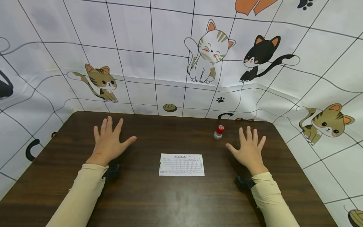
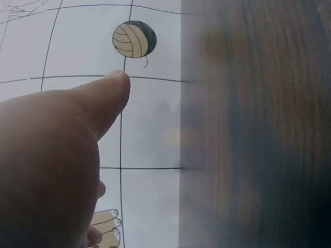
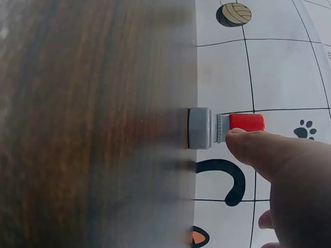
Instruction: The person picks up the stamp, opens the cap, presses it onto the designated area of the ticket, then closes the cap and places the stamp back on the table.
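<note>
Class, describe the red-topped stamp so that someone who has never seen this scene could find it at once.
Start with the dark brown table. Toward its far edge, just left of the person's right hand in the head view, stands the small upright stamp. Its red top and grey base set it apart from the flat white paper slip.

table (image 1: pixel 175 138): dark brown woodgrain, rounded far corners
backdrop (image 1: pixel 168 71): white, creased, black grid; I see it behind and on both sides
prints: cartoon cats (image 1: pixel 211 58), yarn balls (image 1: pixel 169 107), paw marks (image 1: pixel 220 100)
light: soft pale glare (image 1: pixel 175 198), near side
</note>
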Motion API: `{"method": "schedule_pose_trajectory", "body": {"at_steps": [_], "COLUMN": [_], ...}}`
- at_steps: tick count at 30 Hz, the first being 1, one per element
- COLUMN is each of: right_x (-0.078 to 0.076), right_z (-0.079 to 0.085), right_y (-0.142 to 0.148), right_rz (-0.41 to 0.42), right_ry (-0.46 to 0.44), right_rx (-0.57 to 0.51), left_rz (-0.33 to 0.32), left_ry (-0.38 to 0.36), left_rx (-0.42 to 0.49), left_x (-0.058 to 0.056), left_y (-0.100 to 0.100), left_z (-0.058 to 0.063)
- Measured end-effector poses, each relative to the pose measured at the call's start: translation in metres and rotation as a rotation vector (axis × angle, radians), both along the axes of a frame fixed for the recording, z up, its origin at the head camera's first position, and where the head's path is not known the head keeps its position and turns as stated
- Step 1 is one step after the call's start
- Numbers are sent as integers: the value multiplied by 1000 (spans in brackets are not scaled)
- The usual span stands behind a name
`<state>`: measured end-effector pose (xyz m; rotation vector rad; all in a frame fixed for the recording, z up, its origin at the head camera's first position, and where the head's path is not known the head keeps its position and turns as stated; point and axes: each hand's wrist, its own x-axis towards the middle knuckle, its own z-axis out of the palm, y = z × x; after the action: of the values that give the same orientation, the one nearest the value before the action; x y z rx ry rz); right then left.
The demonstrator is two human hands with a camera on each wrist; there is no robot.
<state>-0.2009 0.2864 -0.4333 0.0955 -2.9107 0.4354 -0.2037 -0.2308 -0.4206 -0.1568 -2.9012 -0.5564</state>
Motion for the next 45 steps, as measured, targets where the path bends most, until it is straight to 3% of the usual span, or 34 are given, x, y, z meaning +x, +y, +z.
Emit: {"method": "schedule_pose_trajectory", "body": {"at_steps": [4,9,14,18,21,26,31,38,45], "right_x": [5,24,51,62,62,57,46,27,11], "right_z": [0,9,19,13,5,0,-1,0,2], "right_y": [-4,-27,-64,-86,-94,-96,-98,-101,-104], "right_rz": [43,158,374,565,610,585,570,521,486], "right_ry": [7,-15,-77,-161,-182,-161,-149,-189,-196], "right_rx": [6,53,66,48,81,115,150,158,151], "left_rz": [-28,-197,-396,-480,-490,-503,-491,-445,-431], "left_ry": [-11,-38,-87,-150,-169,-133,-110,-174,-160], "left_rx": [-34,-125,-177,-176,-188,-212,-204,-207,-196], "left_x": [9,38,66,72,69,59,46,30,12], "left_y": [19,65,98,114,119,119,121,128,133], "left_z": [2,7,4,-4,-10,-15,-15,-15,-14]}}
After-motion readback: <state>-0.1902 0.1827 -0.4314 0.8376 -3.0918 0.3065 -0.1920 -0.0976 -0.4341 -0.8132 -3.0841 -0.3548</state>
